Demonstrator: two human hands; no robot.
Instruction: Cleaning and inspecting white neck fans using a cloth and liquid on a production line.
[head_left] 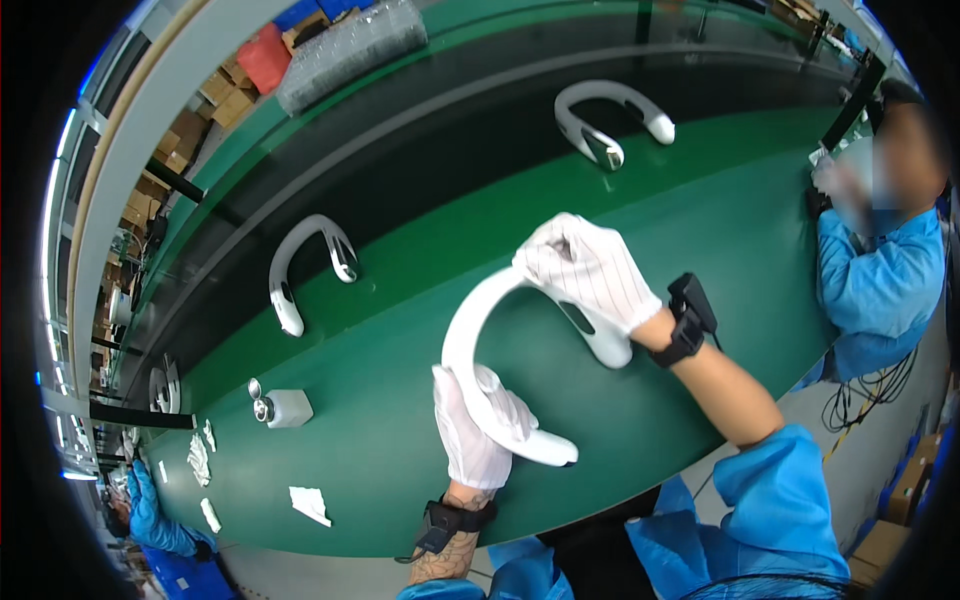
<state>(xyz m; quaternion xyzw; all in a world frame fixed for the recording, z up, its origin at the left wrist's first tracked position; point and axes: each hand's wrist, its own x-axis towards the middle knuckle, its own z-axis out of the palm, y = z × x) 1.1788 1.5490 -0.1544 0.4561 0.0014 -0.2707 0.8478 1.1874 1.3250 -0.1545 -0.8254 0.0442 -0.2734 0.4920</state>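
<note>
A white, U-shaped neck fan [463, 335] is raised just over the green work table [380, 390], its ends pointing toward my lower right. My left hand [472, 430], in a white glove, grips the near arm of the band from below and the left. At the top of the curve my right hand [590, 268], in a striped white glove, is closed with its fingertips bunched against the band. The far arm, with a dark oval opening, passes under that wrist. Whatever else those right fingertips may hold is hidden.
Two similar neck fans [305, 235] [590, 95] lie on the green belt beyond. To the left are a white bottle with a metal top [290, 408], a crumpled white cloth [310, 504] and loose gloves [199, 460]. Co-workers sit at right [880, 260] and far left [155, 515].
</note>
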